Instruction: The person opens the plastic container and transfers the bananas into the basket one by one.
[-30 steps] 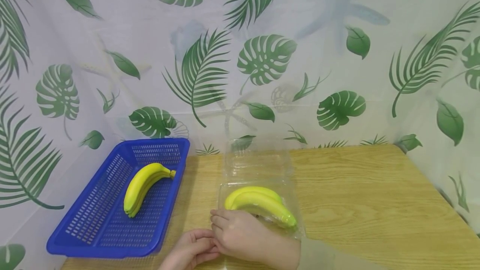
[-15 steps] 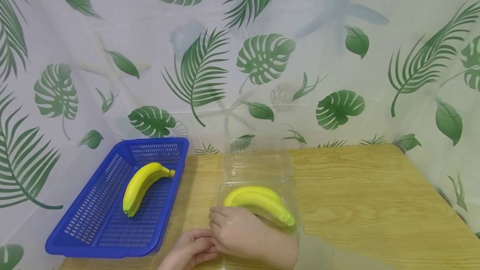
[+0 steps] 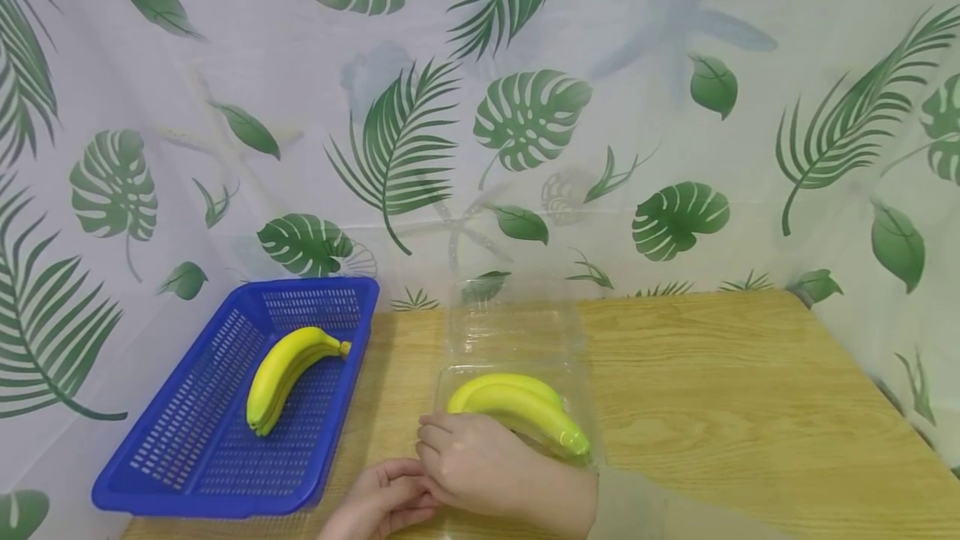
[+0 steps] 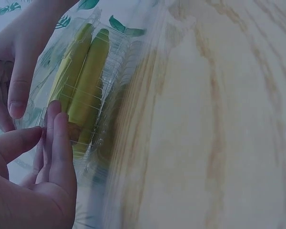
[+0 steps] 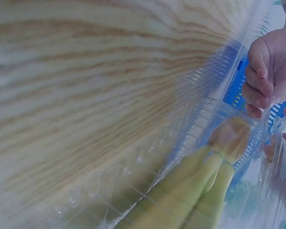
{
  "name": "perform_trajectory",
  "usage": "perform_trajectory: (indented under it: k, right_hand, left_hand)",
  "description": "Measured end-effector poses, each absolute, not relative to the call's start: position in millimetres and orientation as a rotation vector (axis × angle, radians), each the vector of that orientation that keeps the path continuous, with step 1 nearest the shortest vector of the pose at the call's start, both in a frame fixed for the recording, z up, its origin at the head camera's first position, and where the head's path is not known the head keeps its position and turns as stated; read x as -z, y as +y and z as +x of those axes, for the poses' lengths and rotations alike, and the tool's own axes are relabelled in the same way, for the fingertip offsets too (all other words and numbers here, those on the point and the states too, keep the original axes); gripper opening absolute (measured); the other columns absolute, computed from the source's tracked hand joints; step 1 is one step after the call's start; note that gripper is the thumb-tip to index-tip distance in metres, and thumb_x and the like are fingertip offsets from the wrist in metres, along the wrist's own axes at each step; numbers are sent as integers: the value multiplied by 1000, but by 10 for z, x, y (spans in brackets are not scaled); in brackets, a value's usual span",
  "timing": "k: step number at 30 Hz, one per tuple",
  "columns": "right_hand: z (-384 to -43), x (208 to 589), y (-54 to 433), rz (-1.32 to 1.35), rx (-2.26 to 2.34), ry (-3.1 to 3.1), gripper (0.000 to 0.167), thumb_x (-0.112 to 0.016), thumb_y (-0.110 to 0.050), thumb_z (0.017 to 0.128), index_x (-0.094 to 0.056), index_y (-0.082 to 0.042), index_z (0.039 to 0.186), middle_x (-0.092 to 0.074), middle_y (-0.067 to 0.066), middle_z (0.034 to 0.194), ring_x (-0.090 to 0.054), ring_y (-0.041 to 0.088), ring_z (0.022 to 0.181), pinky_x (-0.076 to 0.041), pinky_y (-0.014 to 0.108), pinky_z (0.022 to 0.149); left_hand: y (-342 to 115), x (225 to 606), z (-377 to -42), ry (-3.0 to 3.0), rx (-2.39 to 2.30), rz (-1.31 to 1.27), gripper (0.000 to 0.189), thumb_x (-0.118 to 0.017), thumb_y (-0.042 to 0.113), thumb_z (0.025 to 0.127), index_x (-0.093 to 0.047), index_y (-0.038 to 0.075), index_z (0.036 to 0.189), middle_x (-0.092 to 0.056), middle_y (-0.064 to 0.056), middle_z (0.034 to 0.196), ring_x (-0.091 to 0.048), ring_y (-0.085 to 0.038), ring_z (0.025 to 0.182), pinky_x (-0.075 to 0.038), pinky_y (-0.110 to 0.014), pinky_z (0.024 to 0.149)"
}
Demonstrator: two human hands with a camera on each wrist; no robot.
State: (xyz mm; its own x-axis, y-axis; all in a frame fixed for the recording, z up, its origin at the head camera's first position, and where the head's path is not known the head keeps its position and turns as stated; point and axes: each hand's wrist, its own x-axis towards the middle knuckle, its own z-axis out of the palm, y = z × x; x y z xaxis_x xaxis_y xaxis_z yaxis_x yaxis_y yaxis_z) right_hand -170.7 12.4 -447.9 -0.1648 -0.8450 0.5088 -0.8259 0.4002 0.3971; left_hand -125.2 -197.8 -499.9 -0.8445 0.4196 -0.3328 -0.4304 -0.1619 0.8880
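A clear plastic clamshell box [image 3: 579, 386] lies open on the table, its lid [image 3: 517, 332] folded back away from me. Inside rests a yellow bunch of bananas [image 3: 525, 411], green at the tips; its brown stem end [image 5: 231, 138] points toward my hands. At the box's near left corner my left hand [image 3: 384, 494] pinches the rim between thumb and fingers [image 4: 59, 143]. Right beside it, my right hand [image 3: 487, 467] holds the same corner, its fingers at the edge and its back covering the near part of the bananas and box.
To the left stands a blue plastic basket [image 3: 225, 505] with a second bunch of bananas [image 3: 288, 373] in it. Wood-grain table top [image 3: 735, 407] extends to the right. Behind the table hangs a white leaf-print curtain [image 3: 600, 23].
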Motion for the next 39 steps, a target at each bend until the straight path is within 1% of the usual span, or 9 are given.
perform_trajectory:
  k: [9,14,18,23,25,33,36,39]
  right_hand:
    - [-1702,4464,132,1423,22,-1984,23,-79,-38,88,-79,-16,96,-81,-5,102,-75,11,111,-59,24,105]
    - [-1694,4448,131,1418,26,-1972,26,-79,-40,87,-79,-16,98,-81,-5,104,-74,11,113,-58,23,106]
    - [-1684,4414,145,1418,33,-1996,30,-79,-43,88,-80,-16,103,-81,-4,110,-73,11,115,-58,23,108]
    - [-1667,4359,203,1427,25,-2034,36,-77,-46,92,-80,-15,111,-80,-2,116,-73,12,119,-57,23,109]
    - [-1660,4341,232,1429,23,-2032,37,-76,-46,94,-79,-15,112,-80,-2,117,-73,13,119,-57,24,109]
    - [-1649,4318,379,1430,34,-2054,42,-74,-48,95,-78,-12,116,-79,2,122,-73,14,119,-57,25,109]
    - [-1648,4322,423,1431,13,-2053,43,-75,-48,95,-77,-11,116,-79,3,122,-73,14,118,-58,25,108]
    - [-1651,4335,460,1426,-23,-2031,43,-78,-47,93,-77,-10,114,-79,2,119,-73,14,114,-59,25,105]
  left_hand:
    - [-1976,5036,-1246,1541,-2055,26,19,-60,9,105,-71,6,120,-80,6,99,-76,-5,93,-65,-21,89]
    - [-1963,5022,-1238,1539,-2053,6,21,-61,11,104,-70,5,122,-80,6,98,-76,-5,92,-65,-21,89]
    - [-1943,4992,-1223,1553,-2034,-23,20,-61,14,105,-70,7,121,-80,6,98,-76,-5,92,-65,-22,89]
    - [-1928,4958,-1200,1577,-1969,-109,27,-60,22,107,-66,4,126,-79,2,103,-76,-10,96,-66,-27,92]
    - [-1930,4952,-1193,1568,-1955,-125,28,-60,23,107,-66,4,126,-79,0,104,-76,-11,97,-66,-28,93]
    - [-1910,4974,-1178,1476,-1988,20,21,-57,19,107,-75,14,116,-81,1,107,-77,-10,99,-65,-27,93]
    - [-1896,4996,-1172,1451,-2000,81,22,-56,17,107,-75,14,118,-81,2,106,-77,-10,99,-65,-26,92]
    - [-1878,5020,-1167,1423,-1993,124,26,-55,16,107,-72,11,125,-81,2,106,-77,-9,99,-65,-26,92]
